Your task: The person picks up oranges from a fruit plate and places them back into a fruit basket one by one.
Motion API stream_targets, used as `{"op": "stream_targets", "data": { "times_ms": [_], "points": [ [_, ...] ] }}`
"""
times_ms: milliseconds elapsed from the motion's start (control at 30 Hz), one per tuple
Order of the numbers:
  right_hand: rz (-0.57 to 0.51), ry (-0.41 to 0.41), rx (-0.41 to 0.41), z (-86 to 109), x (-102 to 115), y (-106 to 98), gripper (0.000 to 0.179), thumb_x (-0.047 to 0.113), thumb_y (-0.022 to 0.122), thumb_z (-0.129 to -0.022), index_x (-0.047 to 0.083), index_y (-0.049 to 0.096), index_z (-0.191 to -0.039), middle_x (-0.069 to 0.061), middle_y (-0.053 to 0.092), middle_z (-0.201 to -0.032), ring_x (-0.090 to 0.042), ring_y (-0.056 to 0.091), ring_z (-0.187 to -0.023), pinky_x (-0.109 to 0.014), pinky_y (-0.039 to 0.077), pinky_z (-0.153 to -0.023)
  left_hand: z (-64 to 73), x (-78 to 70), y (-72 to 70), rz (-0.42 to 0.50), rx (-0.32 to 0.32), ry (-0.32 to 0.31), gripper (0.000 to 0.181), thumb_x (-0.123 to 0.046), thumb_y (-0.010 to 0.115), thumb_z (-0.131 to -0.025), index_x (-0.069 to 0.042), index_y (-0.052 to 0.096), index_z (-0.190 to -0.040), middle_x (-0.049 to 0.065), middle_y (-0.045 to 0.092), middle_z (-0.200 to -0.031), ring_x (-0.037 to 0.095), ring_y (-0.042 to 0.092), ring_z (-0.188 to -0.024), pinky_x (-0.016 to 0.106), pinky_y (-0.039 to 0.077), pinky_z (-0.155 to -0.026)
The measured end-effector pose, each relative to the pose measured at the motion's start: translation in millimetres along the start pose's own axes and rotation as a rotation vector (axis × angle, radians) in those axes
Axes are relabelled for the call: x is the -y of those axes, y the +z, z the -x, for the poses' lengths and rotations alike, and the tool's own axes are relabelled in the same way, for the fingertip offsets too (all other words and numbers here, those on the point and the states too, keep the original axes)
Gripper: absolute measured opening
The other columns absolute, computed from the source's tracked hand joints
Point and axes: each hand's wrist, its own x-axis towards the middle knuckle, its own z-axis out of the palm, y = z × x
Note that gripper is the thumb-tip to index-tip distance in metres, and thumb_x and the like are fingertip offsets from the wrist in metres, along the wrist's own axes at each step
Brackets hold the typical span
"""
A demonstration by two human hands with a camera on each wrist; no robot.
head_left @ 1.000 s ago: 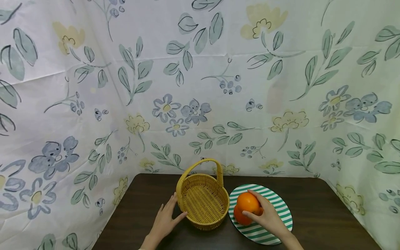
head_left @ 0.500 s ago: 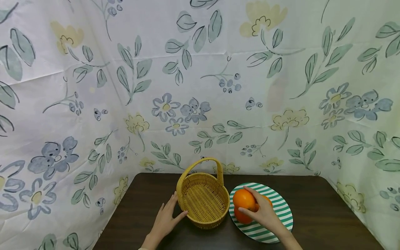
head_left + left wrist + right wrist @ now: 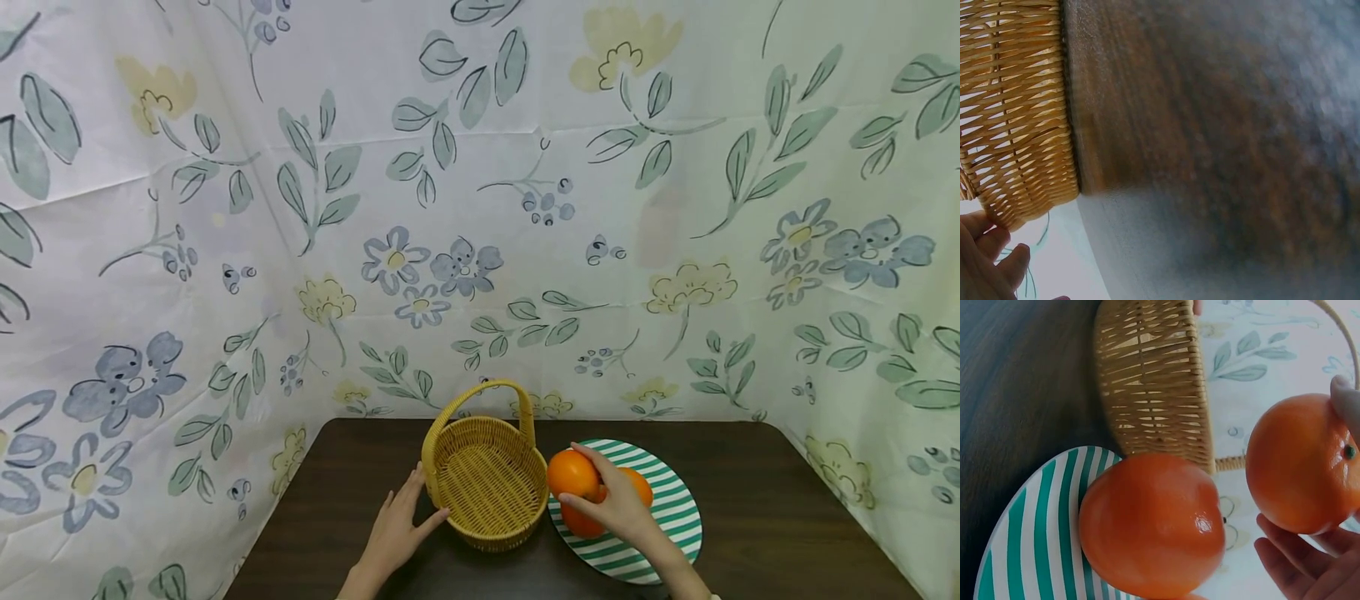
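My right hand (image 3: 624, 507) pinches an orange (image 3: 572, 473) between thumb and fingers, above the left side of a plate (image 3: 672, 504) striped green and white. A small green stem spot marks this orange (image 3: 1294, 465) in the right wrist view. Under it on the plate sits a redder, squat round fruit (image 3: 1150, 528), perhaps a persimmon. Another orange-coloured fruit (image 3: 640, 486) shows partly behind my right hand. My left hand (image 3: 393, 529) touches the left side of a yellow wicker basket (image 3: 501, 542), its fingers extended and thumb spread to the front. No fruit shows inside the basket.
The basket's tall arched handle (image 3: 491, 384) rises over its opening. A dark wooden table (image 3: 757, 517) carries basket and plate, which stand close together. Flower-patterned cloth (image 3: 525, 275) hangs behind the table and along its sides.
My right hand has carried the orange left, from above the plate's fruit toward the basket, uncovering more of the fruit behind. The left hand and basket have stayed in place.
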Motion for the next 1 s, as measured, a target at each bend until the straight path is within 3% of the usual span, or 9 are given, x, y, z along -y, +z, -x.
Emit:
{"op": "stream_targets", "data": {
  "times_ms": [433, 800, 1000],
  "points": [
    [-0.014, 0.035, 0.014, -6.8, -2, 10, 0.074, 0.044, 0.078, -0.070, 0.030, 0.045, -0.135, 0.003, 0.056, -0.125, -0.013, 0.060, -0.095, -0.026, 0.051, -0.073, -0.7, 0.0, -0.1, -0.006, 0.003, -0.018, 0.084, -0.064, 0.054, -0.081, -0.018, 0.029, -0.147, 0.006, 0.027, -0.151, 0.027, 0.034, -0.135, 0.065, 0.023, -0.103],
    [0.017, -0.018, 0.005, -14.1, -1, 22, 0.073, 0.045, 0.078, -0.071, 0.027, 0.046, -0.134, 0.001, 0.057, -0.123, -0.013, 0.060, -0.093, -0.029, 0.051, -0.072, -0.4, 1.4, 1.9, 0.005, -0.016, -0.015, 0.082, -0.063, 0.056, -0.080, -0.020, 0.032, -0.146, 0.005, 0.028, -0.151, 0.026, 0.033, -0.135, 0.065, 0.023, -0.103],
    [0.021, -0.004, 0.027, -16.1, -1, 27, 0.073, 0.049, 0.076, -0.070, 0.033, 0.044, -0.134, 0.007, 0.056, -0.123, -0.010, 0.060, -0.094, -0.026, 0.051, -0.074, -0.5, 1.5, 2.5, 0.007, -0.004, -0.022, 0.082, -0.064, 0.054, -0.081, -0.020, 0.031, -0.146, 0.004, 0.026, -0.152, 0.026, 0.032, -0.136, 0.065, 0.022, -0.103]
  ]
}}
